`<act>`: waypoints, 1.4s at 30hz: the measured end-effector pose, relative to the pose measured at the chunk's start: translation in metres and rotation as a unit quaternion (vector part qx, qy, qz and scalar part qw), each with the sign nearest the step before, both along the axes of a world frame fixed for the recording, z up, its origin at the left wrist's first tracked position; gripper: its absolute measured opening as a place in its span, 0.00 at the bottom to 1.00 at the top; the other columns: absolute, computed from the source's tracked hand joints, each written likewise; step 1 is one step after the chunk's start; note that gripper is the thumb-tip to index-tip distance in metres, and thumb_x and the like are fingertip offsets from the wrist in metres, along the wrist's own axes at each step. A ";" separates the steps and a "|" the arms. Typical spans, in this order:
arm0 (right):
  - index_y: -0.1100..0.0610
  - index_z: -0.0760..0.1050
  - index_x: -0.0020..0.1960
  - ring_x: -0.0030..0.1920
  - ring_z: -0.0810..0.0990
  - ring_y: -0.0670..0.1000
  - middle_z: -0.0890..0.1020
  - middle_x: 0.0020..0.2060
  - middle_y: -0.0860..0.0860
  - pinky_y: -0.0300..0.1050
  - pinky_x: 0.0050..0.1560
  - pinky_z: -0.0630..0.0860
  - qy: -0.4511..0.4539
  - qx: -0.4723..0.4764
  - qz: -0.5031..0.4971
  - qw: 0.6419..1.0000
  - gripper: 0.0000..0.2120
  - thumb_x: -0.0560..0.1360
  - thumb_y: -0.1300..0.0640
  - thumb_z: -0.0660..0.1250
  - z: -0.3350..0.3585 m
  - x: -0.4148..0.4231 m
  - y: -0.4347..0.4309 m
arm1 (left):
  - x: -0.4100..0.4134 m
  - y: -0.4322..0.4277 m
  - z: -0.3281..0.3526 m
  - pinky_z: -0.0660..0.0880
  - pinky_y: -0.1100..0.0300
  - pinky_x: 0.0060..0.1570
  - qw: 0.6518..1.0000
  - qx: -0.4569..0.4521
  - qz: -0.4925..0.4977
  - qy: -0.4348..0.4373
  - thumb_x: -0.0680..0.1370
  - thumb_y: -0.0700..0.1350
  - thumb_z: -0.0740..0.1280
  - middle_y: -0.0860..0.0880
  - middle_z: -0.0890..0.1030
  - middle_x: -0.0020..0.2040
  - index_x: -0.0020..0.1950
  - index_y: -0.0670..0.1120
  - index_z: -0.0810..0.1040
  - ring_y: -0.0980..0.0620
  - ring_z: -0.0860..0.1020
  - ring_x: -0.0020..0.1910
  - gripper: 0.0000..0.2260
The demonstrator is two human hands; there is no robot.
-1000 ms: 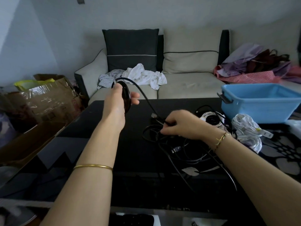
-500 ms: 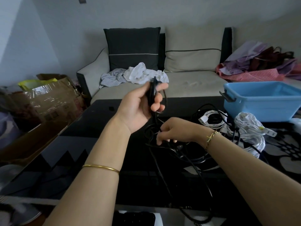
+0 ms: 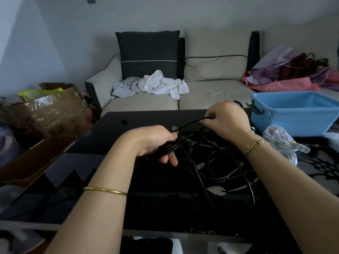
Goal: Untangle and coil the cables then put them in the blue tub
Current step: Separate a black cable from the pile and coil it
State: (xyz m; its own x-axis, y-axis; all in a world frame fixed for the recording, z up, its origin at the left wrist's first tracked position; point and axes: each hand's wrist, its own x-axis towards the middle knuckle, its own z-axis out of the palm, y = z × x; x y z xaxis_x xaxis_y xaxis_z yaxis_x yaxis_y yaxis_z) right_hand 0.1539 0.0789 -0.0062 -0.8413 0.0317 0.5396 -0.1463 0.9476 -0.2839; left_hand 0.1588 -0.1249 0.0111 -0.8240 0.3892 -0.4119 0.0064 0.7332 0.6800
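Dim, bluish indoor light; wide-angle bending at edges; soft blur throughout.

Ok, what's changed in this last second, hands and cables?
The left hand came down from in front of the sofa to the tangle, still gripping its black coil. The right hand rose from the tangle toward the blue tub, pinching a black strand and drawing it out. The tub and white cables stayed put.
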 end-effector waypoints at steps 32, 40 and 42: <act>0.64 0.75 0.57 0.21 0.71 0.43 0.76 0.33 0.55 0.33 0.22 0.67 -0.334 -0.558 0.146 0.745 0.10 0.81 0.66 0.56 -0.051 -0.006 -0.011 | -0.005 -0.031 0.029 0.67 0.66 0.26 0.679 0.718 0.122 -0.090 0.82 0.45 0.49 0.55 0.65 0.22 0.57 0.36 0.75 0.58 0.61 0.16 0.19; 0.57 0.67 0.37 0.14 0.57 0.43 0.65 0.19 0.47 0.32 0.15 0.52 -0.355 -0.749 0.067 0.555 0.13 0.76 0.64 0.49 -0.028 -0.017 -0.002 | -0.004 -0.020 0.013 0.69 0.64 0.31 0.900 0.410 -0.009 -0.144 0.77 0.48 0.55 0.55 0.65 0.22 0.60 0.35 0.75 0.60 0.61 0.16 0.21; 0.57 0.67 0.37 0.15 0.58 0.43 0.65 0.19 0.47 0.33 0.15 0.53 -0.355 -0.760 0.083 0.538 0.13 0.76 0.64 0.49 -0.022 -0.015 -0.002 | -0.005 -0.017 0.009 0.69 0.62 0.34 0.923 0.361 -0.007 -0.133 0.80 0.50 0.53 0.54 0.66 0.24 0.61 0.35 0.74 0.59 0.62 0.18 0.21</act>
